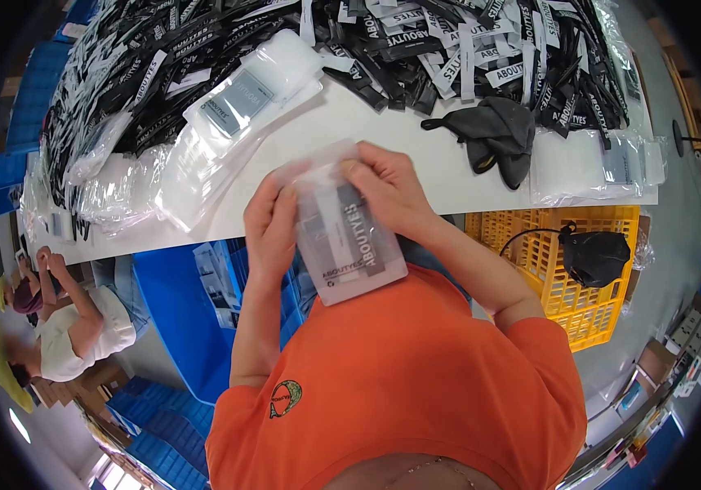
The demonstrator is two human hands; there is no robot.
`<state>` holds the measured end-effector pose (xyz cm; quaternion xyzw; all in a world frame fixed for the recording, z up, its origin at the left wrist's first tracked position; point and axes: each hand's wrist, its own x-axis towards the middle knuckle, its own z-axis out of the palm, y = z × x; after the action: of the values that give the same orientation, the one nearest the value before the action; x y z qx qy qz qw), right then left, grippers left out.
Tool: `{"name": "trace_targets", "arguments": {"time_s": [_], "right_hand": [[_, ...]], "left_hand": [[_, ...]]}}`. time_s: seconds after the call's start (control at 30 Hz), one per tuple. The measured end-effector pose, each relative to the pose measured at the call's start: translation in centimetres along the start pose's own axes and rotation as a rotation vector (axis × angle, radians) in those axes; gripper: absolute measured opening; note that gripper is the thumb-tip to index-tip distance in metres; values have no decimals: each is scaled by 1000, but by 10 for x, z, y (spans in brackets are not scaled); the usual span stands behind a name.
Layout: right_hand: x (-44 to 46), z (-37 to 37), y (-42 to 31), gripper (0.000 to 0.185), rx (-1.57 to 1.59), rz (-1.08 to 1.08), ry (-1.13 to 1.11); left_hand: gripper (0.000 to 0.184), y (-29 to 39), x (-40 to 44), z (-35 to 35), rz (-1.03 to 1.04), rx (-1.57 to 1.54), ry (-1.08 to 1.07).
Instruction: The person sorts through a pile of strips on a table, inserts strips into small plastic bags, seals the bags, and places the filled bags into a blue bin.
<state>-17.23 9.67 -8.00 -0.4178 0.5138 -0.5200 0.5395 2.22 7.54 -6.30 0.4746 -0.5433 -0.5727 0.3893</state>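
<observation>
A frosted plastic bag (346, 237) printed ABOUTYES hangs between my two hands, in front of the orange shirt. Folded dark and white strips show through its clear face. My left hand (272, 214) grips the bag's upper left edge, fingers behind and thumb in front. At the upper right corner, my right hand (384, 184) pinches the bag between thumb and fingers. Beyond them on the white table (309, 135) lies a stack of similar bags (240, 102). Heaped black and white ABOUTYES strips (416, 41) cover the far side.
A black cloth pouch (497, 135) lies on the table, right of centre. Below the table's edge are a blue bin (175, 310) and a yellow crate (530, 286) with a black bag (598, 257) on it. Clear packets (583, 167) lie at the right. Co-workers (81, 331) are at the left.
</observation>
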Motion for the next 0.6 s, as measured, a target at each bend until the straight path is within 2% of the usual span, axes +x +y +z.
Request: {"name": "trace_targets", "arguments": {"time_s": [0.03, 0.1, 0.13, 0.17, 0.2, 0.23, 0.27, 0.33, 0.37, 0.47, 0.53, 0.6], "right_hand": [[5, -11, -1, 12, -202, -18, -166], [24, -33, 8, 15, -362, -479, 9], [39, -57, 8, 26, -701, -659, 258], [49, -86, -13, 39, -980, -708, 346], [54, -108, -24, 48, -1230, -623, 449], [62, -126, -29, 46, -1498, -556, 494], [71, -143, -23, 44, -1591, -571, 487], [85, -156, -18, 36, -1598, -619, 373], [89, -158, -15, 34, -1562, -671, 401], [101, -142, -18, 29, -1452, -797, 430], [114, -136, -14, 27, -1390, -847, 394], [123, -130, -8, 29, -1395, -827, 360]], "left_hand": [[28, 2, -6, -11, 25, 115, 41], [29, 8, -25, -48, 47, 314, 113], [29, 13, -36, -78, 43, 399, 144], [29, 17, -48, -113, -31, 420, 111], [30, 21, -58, -147, -105, 440, 80], [30, 29, -67, -179, -163, 625, 51], [31, 35, -73, -197, -221, 810, 19], [34, 34, -72, -193, -22, 1121, 184], [35, 33, -72, -189, 84, 1270, 275], [41, 41, -33, -136, 129, 909, 307], [38, 42, 2, -101, 301, 972, 237], [33, 27, 56, -87, 575, 990, 166]]}}
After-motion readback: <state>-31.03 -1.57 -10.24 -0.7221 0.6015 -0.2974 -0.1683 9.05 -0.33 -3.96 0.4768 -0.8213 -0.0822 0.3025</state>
